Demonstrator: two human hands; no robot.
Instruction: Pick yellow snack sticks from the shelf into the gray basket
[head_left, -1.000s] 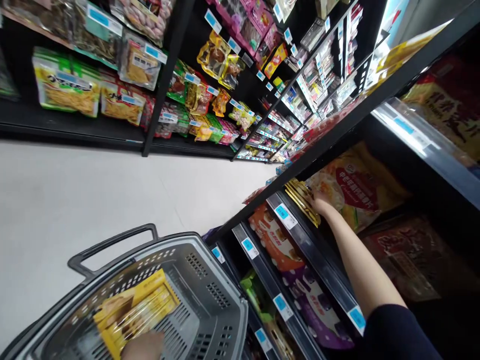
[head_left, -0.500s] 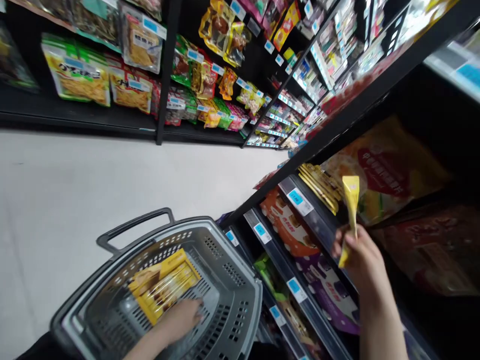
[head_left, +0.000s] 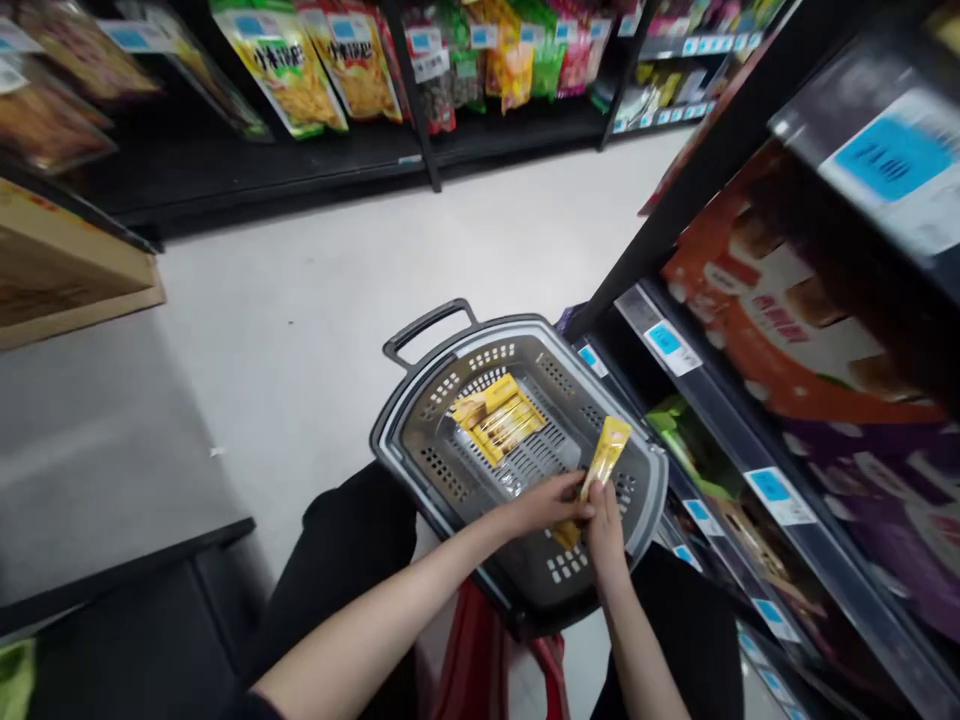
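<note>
Writing first: reading 小米锅巴, slightly blurred, on green-topped snack bag at front edge of far shelf. Just beside, on red-topped bag: similar dark characters, less clear. On large blue-and-white price tag, right-hand rack: blurred figures, cannot settle the digits. On orange pack beneath: white characters, too soft to read surely.

Stick sachet: yellow, slim, with small pale print near upper end, illegible. Held above basket, inside its right rim. Long axis slanted; upper end pointing away from wearer, toward right rim, lower end back toward near edge, partly hidden by fingers.

Right hand: fingers narrow, pinching sachet along lower part. Left hand: reaching across basket from the left, fingers bent, tips at sachet's lower part; cannot tell whether gripping or only touching.

On basket floor, toward far-left edge: yellow pack, parallel sticks showing, lettering too small to read. At far-left rim: dark handle, swung outward over pale floor.
</note>
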